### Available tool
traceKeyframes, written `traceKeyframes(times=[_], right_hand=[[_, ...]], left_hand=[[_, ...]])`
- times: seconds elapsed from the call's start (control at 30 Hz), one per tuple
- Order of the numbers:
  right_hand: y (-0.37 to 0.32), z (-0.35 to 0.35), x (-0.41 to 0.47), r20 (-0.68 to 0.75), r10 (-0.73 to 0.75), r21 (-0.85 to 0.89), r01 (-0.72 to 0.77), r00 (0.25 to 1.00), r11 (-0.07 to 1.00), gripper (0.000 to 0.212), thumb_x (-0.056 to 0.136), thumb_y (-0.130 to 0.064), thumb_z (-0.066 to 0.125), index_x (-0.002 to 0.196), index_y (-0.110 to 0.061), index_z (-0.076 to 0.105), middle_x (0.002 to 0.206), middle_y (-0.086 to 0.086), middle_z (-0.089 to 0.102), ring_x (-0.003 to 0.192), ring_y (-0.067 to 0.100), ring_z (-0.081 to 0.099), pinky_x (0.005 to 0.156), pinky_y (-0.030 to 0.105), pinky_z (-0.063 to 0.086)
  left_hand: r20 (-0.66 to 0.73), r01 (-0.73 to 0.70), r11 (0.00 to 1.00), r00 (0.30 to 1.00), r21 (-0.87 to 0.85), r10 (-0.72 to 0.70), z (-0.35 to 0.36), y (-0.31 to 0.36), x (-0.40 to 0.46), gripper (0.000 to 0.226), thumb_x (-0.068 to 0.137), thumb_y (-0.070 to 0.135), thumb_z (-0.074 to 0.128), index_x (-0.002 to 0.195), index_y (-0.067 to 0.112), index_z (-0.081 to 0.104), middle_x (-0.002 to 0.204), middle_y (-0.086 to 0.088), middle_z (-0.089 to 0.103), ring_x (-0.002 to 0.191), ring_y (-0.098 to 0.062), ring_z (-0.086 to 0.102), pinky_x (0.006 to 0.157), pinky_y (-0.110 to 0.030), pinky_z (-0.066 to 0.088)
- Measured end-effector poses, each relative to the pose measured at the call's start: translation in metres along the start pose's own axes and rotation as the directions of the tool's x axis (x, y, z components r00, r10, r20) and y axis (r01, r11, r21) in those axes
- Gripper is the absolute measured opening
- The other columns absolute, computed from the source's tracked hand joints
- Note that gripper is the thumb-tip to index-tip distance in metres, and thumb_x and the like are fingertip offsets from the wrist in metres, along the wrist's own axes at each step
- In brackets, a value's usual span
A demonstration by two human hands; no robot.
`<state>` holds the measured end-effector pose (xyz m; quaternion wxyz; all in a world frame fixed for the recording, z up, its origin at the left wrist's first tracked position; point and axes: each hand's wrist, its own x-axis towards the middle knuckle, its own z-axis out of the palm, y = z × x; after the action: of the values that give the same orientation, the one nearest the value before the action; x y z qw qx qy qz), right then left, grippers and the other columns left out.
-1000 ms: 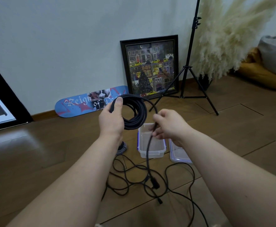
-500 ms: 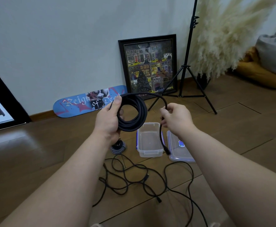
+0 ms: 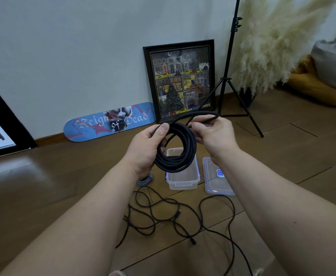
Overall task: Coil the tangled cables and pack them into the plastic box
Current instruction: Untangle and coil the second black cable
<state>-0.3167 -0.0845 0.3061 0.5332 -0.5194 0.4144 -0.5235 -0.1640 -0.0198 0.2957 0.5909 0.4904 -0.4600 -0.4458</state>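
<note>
A thick black cable coil [image 3: 185,154] hangs in front of me, above the box. My left hand [image 3: 145,150] grips the coil on its left side, thumb pressed on top. My right hand [image 3: 215,134] pinches the cable's free end, which loops out past the fingers at the top right and bends back to the coil. Below, an open clear plastic box [image 3: 183,181] stands on the floor, with its lid [image 3: 216,182] lying flat to the right. Thin black cables [image 3: 163,216] lie tangled on the floor in front of the box. A small grey coiled cable [image 3: 145,180] sits left of the box, partly hidden by my left wrist.
A framed picture [image 3: 181,80] and a blue skateboard deck [image 3: 107,122] lean on the wall behind. A black tripod stand [image 3: 229,76] and pampas grass [image 3: 272,42] are at the back right, cushions [image 3: 322,76] beyond. A dark panel [image 3: 2,124] leans at the left.
The cable's hanging tail has been lifted off the floor and brought up onto the coil. My right hand has moved up and left toward the coil, holding the last loop.
</note>
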Motion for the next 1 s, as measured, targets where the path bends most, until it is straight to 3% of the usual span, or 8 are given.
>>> traceKeyframes(times=[0.17, 0.3, 0.43, 0.57, 0.73, 0.87, 0.93, 1.0], right_hand=[[0.003, -0.001, -0.002, 0.106, 0.13, -0.065, -0.123, 0.986, 0.99, 0.014, 0.09, 0.003, 0.061, 0.104, 0.003, 0.064, 0.089, 0.017, 0.066, 0.074, 0.021, 0.063, 0.058, 0.024, 0.055], [0.004, -0.002, -0.001, 0.12, 0.152, -0.088, -0.142, 0.981, 0.986, 0.021, 0.09, 0.002, 0.061, 0.112, 0.002, 0.064, 0.1, 0.02, 0.068, 0.082, 0.024, 0.065, 0.065, 0.028, 0.056], [0.005, 0.0, -0.003, 0.065, 0.162, -0.003, -0.162, 0.985, 0.987, 0.018, 0.088, 0.003, 0.064, 0.106, 0.003, 0.067, 0.094, 0.02, 0.069, 0.074, 0.024, 0.066, 0.056, 0.026, 0.055], [0.004, 0.002, -0.006, 0.023, 0.178, 0.085, -0.18, 0.984, 0.98, 0.015, 0.088, 0.004, 0.064, 0.102, 0.001, 0.066, 0.08, 0.014, 0.067, 0.062, 0.02, 0.064, 0.048, 0.023, 0.051], [0.001, 0.004, -0.006, 0.079, 0.186, 0.123, -0.194, 0.979, 0.973, 0.018, 0.09, 0.003, 0.059, 0.108, 0.0, 0.063, 0.08, 0.013, 0.065, 0.065, 0.019, 0.063, 0.053, 0.026, 0.052], [-0.002, 0.006, -0.006, 0.136, 0.207, 0.134, -0.225, 0.969, 0.965, 0.021, 0.091, 0.006, 0.054, 0.11, -0.001, 0.059, 0.082, 0.014, 0.065, 0.073, 0.023, 0.063, 0.063, 0.03, 0.053], [0.001, 0.004, -0.005, 0.093, 0.203, 0.077, -0.21, 0.975, 0.975, 0.022, 0.092, 0.002, 0.055, 0.113, -0.001, 0.06, 0.092, 0.012, 0.068, 0.084, 0.023, 0.067, 0.076, 0.033, 0.058], [-0.001, 0.0, -0.004, -0.066, 0.01, -0.21, -0.023, 0.998, 0.977, 0.023, 0.09, -0.011, 0.062, 0.113, -0.012, 0.063, 0.092, 0.001, 0.067, 0.084, 0.009, 0.065, 0.08, 0.027, 0.055]], left_hand=[[-0.03, -0.053, 0.984, 0.998, 0.172, 0.059, 0.0, -0.004, 0.0, 0.018, 0.095, 0.036, 0.056, 0.095, 0.025, 0.07, 0.067, 0.002, 0.048, 0.06, -0.012, 0.044, 0.061, -0.031, 0.038], [-0.048, -0.029, 0.986, 0.998, 0.167, 0.037, 0.0, -0.007, 0.0, 0.017, 0.097, 0.032, 0.055, 0.102, 0.026, 0.07, 0.093, 0.007, 0.068, 0.078, -0.009, 0.06, 0.07, -0.03, 0.051], [-0.05, -0.02, 0.994, 0.998, 0.106, 0.025, 0.006, -0.006, -0.001, 0.015, 0.097, 0.028, 0.056, 0.104, 0.024, 0.069, 0.101, 0.005, 0.071, 0.083, -0.012, 0.069, 0.067, -0.029, 0.055], [-0.082, -0.023, 0.99, 0.996, 0.139, 0.035, 0.008, -0.007, 0.001, 0.013, 0.097, 0.033, 0.058, 0.1, 0.03, 0.069, 0.108, 0.001, 0.071, 0.102, -0.023, 0.066, 0.083, -0.043, 0.057], [-0.118, -0.042, 0.995, 0.992, 0.095, 0.053, 0.005, -0.006, 0.001, 0.017, 0.097, 0.031, 0.057, 0.102, 0.023, 0.07, 0.104, 0.001, 0.073, 0.091, -0.019, 0.07, 0.065, -0.031, 0.055], [-0.174, -0.059, 0.992, 0.982, 0.114, 0.079, 0.004, -0.008, 0.003, 0.015, 0.097, 0.031, 0.058, 0.099, 0.023, 0.07, 0.096, 0.005, 0.072, 0.085, -0.015, 0.07, 0.062, -0.027, 0.053], [-0.217, -0.069, 0.989, 0.971, 0.128, 0.096, 0.002, -0.01, 0.004, 0.015, 0.096, 0.032, 0.06, 0.101, 0.023, 0.07, 0.097, 0.004, 0.073, 0.091, -0.018, 0.07, 0.068, -0.03, 0.053], [-0.27, -0.084, 0.988, 0.956, 0.127, 0.116, -0.001, -0.011, 0.006, 0.014, 0.094, 0.034, 0.061, 0.099, 0.025, 0.07, 0.096, 0.006, 0.073, 0.094, -0.019, 0.07, 0.076, -0.035, 0.053]])
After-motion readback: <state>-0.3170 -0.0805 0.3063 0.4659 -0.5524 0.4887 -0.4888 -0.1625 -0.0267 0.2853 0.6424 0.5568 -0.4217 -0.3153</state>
